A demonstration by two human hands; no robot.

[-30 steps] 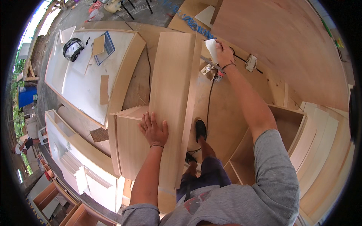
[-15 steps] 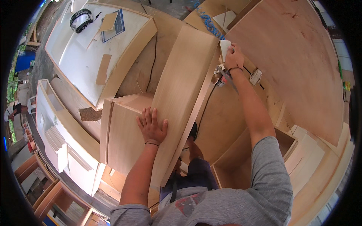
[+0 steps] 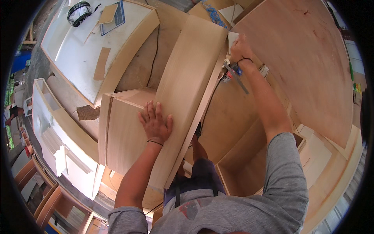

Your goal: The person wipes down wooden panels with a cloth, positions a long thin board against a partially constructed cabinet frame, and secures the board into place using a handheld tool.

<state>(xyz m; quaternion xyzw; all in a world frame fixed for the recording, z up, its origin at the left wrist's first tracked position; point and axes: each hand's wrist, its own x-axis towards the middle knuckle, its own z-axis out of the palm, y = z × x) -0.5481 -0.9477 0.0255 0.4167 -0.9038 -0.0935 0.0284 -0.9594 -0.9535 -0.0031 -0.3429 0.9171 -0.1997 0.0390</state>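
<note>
My left hand [image 3: 157, 126] lies flat with fingers spread on the pale wooden cabinet [image 3: 128, 136], close to where a long wooden board [image 3: 191, 74] runs along it. The board slants from near my waist to the far side. At its far end, my right hand [image 3: 241, 50] is closed on a small white flat piece [image 3: 232, 38], held against the board's edge. Its kind is not clear, and my fingers cover part of it. Just under the right wrist, a grey strip [image 3: 239, 82] and some small tools lie partly hidden by the board.
On the left stands a white-topped panel [image 3: 78, 58] with a headset-like item [image 3: 79, 13]. A large reddish plywood sheet [image 3: 300, 66] leans on the right. An open wooden box [image 3: 245, 167] sits beside my legs. A black cord [image 3: 153, 58] and a coiled blue hose [image 3: 214, 15] lie beyond.
The view has shifted slightly. My right hand stays on the white piece at the board's far end, its wrist and forearm turned a little. My left hand keeps its place on the cabinet.
</note>
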